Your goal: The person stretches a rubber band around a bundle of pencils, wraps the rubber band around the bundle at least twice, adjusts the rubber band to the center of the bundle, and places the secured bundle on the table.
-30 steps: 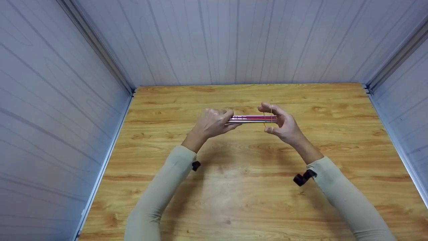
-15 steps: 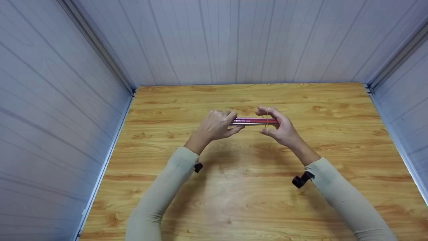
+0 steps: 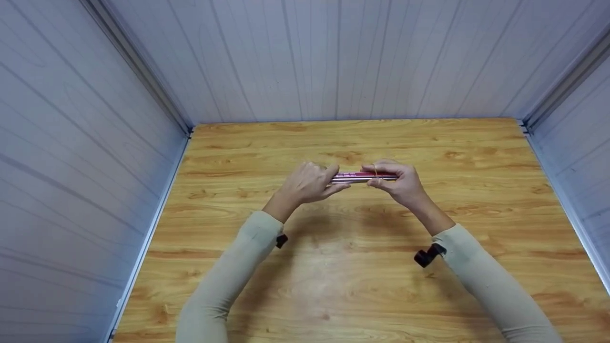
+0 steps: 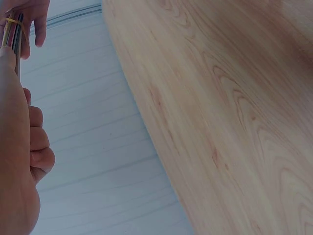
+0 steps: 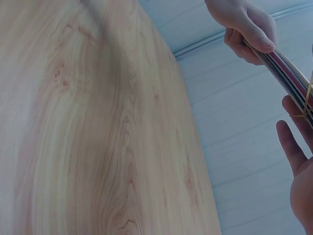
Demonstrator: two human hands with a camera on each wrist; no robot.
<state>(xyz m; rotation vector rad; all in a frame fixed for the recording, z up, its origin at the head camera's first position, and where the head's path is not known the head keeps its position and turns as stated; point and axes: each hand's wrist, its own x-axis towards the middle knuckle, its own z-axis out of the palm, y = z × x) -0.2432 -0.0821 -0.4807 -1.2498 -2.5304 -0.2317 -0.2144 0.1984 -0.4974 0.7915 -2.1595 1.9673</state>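
A bundle of slim pencils [image 3: 351, 178], pink-red, silver and dark, lies level in the air above the table. My left hand [image 3: 306, 184] grips its left end, thumb and fingers wrapped round it. At the other end, my right hand [image 3: 404, 185] has its thumb and fingers close on both sides of the bundle. A thin yellow rubber band [image 3: 375, 169] runs from those fingers round the bundle. In the right wrist view the band [image 5: 308, 98] crosses the pencils [image 5: 283, 71], and two fingers of the right hand extend beside them. The pencils' left ends are hidden in the left hand.
Beneath the hands spreads a wood-grain table [image 3: 324, 276]. Pale panel walls stand at the back [image 3: 314, 62], left [image 3: 86, 157] and right [image 3: 576, 143]. A small black camera mount hangs at each sleeve cuff.
The right hand's thumb and fingers have drawn together onto the bundle, and the rubber band has narrowed and shifted slightly left. Both hands and the pencils have moved a little nearer.
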